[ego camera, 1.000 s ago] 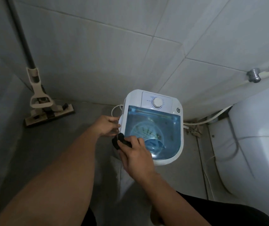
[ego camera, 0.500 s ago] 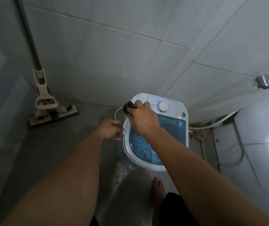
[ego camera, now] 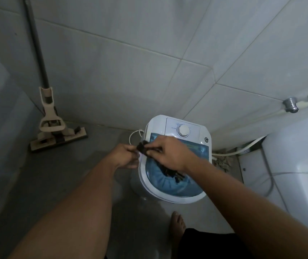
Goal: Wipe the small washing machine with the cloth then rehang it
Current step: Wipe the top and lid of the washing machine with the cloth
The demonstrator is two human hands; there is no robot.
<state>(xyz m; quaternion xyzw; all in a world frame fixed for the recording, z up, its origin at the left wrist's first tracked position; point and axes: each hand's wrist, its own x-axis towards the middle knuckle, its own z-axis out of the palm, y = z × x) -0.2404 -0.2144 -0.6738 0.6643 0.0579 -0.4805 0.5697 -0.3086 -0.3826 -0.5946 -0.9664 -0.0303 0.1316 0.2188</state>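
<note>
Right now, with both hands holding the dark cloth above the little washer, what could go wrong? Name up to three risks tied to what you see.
1. The cloth, held by the left hand and right hand, trails a loose end over the washing machine; it may drop or snag.
2. The white cord loops beside the hands and might catch a wrist.
3. A bare foot stands on a glossy, possibly wet floor; slipping seems possible.
</note>
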